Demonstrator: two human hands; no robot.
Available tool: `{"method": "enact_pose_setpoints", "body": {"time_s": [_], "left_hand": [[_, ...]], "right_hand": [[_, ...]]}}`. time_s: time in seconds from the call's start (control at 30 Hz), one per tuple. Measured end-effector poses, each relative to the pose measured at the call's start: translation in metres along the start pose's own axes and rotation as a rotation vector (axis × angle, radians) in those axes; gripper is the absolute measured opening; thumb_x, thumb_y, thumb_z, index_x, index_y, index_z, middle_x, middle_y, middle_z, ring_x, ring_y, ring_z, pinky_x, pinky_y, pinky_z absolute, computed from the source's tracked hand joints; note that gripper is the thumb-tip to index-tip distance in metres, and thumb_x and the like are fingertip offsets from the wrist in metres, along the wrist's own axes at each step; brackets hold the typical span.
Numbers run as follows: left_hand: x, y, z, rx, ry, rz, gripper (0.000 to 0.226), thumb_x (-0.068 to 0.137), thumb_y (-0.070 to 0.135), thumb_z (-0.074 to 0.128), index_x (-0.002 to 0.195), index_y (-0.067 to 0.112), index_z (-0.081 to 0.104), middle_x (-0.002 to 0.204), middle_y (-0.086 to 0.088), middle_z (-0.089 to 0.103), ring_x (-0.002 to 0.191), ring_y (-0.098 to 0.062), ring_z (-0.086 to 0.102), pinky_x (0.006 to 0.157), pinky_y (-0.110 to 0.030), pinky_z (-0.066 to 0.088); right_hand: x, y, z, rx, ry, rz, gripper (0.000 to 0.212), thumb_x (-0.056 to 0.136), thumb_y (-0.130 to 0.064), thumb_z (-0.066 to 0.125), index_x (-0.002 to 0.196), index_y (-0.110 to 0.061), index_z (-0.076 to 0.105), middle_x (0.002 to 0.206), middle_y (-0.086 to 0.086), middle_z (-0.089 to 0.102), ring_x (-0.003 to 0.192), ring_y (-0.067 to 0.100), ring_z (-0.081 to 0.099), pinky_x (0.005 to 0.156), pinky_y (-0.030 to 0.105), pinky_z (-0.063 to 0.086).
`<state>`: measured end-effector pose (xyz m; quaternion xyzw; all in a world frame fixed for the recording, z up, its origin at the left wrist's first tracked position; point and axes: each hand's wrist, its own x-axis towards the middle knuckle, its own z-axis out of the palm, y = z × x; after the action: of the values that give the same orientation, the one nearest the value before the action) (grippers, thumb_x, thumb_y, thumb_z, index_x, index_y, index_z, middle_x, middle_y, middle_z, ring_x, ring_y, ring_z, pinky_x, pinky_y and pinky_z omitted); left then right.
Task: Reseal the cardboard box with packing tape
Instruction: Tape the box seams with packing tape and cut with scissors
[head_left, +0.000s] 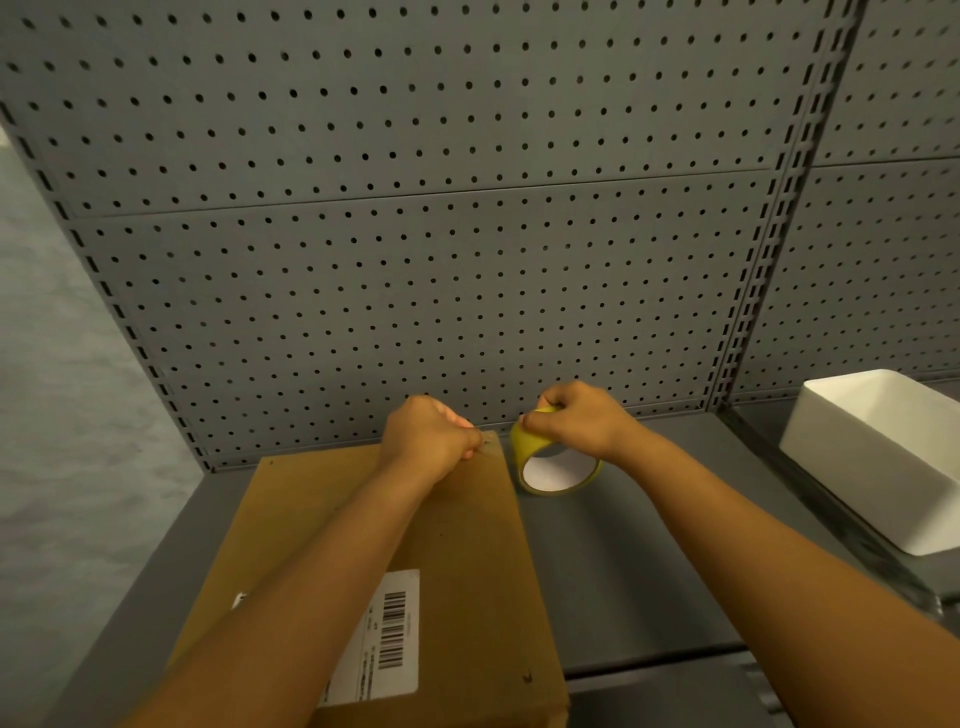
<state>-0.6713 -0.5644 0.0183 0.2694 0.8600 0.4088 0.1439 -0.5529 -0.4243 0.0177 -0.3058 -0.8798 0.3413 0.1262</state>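
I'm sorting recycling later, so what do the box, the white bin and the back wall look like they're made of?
Box: brown cardboard, matte, with a printed barcode label.
White bin: probably plastic, smooth with rounded edges; could be glazed ceramic.
Back wall: grey pegboard, likely painted metal, with even rows of holes.

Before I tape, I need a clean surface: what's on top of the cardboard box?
On the cardboard box lies a white barcode label. The left hand rests curled at its far edge, forearm crossing the lid. What the arm covers cannot be seen.

Box (374, 545) btm cut off; label (387, 639) txt unreadable
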Motion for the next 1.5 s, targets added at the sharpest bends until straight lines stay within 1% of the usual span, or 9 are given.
{"method": "enact_pose_setpoints", "body": {"time_s": [0.4,0.6,0.7,0.83,0.93,1.1,1.2,1.37,1.5], "left_hand": [[0.002,0.001,0.003,0.124,0.024,0.029,0.014,0.078,0.024,0.074,0.068,0.022,0.065,0.075,-0.003,0.070,0.071,-0.018,0.066,0.069,-0.032,0.057],[0.003,0.000,0.001,0.169,-0.004,0.054,0.017,0.080,0.026,0.073,0.090,0.019,0.060,0.089,-0.006,0.069,0.084,-0.023,0.066,0.075,-0.036,0.056],[0.004,-0.003,-0.003,0.129,-0.039,0.023,0.030,0.082,0.025,0.073,0.096,0.020,0.047,0.091,-0.009,0.064,0.074,-0.023,0.063,0.066,-0.033,0.053],[0.004,-0.003,-0.004,0.110,-0.038,0.020,0.015,0.087,0.010,0.062,0.090,0.021,0.052,0.089,-0.009,0.064,0.067,-0.020,0.062,0.066,-0.034,0.056],[0.004,-0.006,-0.007,0.089,-0.062,0.115,0.023,0.090,0.002,0.054,0.081,0.022,0.063,0.081,-0.004,0.064,0.066,-0.018,0.061,0.067,-0.035,0.058],[0.001,-0.013,-0.013,0.410,-0.079,0.492,0.033,0.095,0.009,0.048,0.107,0.030,0.071,0.100,0.003,0.053,0.087,-0.016,0.055,0.076,-0.029,0.048],[-0.001,-0.019,-0.017,0.595,-0.033,0.546,0.041,0.095,0.011,0.044,0.115,0.039,0.066,0.100,0.005,0.054,0.087,-0.017,0.054,0.071,-0.031,0.048],[0.002,-0.010,-0.011,0.426,0.051,0.480,0.021,0.089,0.017,0.055,0.082,0.024,0.073,0.093,0.007,0.063,0.081,-0.015,0.062,0.072,-0.032,0.053],[0.008,0.000,-0.007,0.344,-0.056,0.481,0.009,0.085,0.025,0.067,0.076,0.027,0.071,0.074,0.012,0.063,0.073,-0.008,0.061,0.073,-0.034,0.056]], "right_hand": [[0.003,0.003,0.001,0.016,-0.013,-0.008,0.029,0.084,-0.032,0.065,0.070,-0.013,0.048,0.066,0.004,0.043,0.061,0.014,0.039,0.056,0.028,0.031],[0.004,0.006,0.005,0.028,-0.015,-0.010,0.032,0.085,-0.032,0.065,0.066,-0.015,0.045,0.063,0.000,0.042,0.059,0.013,0.039,0.055,0.027,0.032],[0.004,0.007,0.005,0.031,-0.014,-0.008,0.032,0.085,-0.032,0.065,0.066,-0.016,0.045,0.063,0.000,0.042,0.059,0.013,0.039,0.055,0.027,0.032],[0.004,0.007,0.006,0.024,-0.008,-0.014,0.031,0.085,-0.033,0.065,0.068,-0.015,0.047,0.066,0.002,0.045,0.061,0.014,0.041,0.056,0.028,0.032],[0.004,0.007,0.006,0.016,0.002,-0.021,0.034,0.085,-0.035,0.066,0.066,-0.016,0.045,0.065,0.002,0.044,0.060,0.013,0.040,0.056,0.028,0.032],[0.003,0.007,0.006,0.012,0.010,-0.032,0.033,0.085,-0.036,0.067,0.068,-0.014,0.049,0.065,0.004,0.046,0.062,0.015,0.042,0.057,0.028,0.032],[0.002,0.008,0.006,0.036,0.010,-0.027,0.034,0.085,-0.036,0.067,0.068,-0.014,0.048,0.064,0.003,0.044,0.061,0.015,0.041,0.058,0.028,0.032],[0.003,0.007,0.008,0.028,0.021,-0.022,0.035,0.085,-0.038,0.067,0.066,-0.015,0.047,0.064,0.003,0.045,0.061,0.014,0.042,0.058,0.028,0.033],[0.002,0.006,0.009,0.005,0.020,-0.025,0.037,0.085,-0.036,0.066,0.064,-0.016,0.045,0.062,0.000,0.044,0.058,0.013,0.041,0.055,0.028,0.032]]}}
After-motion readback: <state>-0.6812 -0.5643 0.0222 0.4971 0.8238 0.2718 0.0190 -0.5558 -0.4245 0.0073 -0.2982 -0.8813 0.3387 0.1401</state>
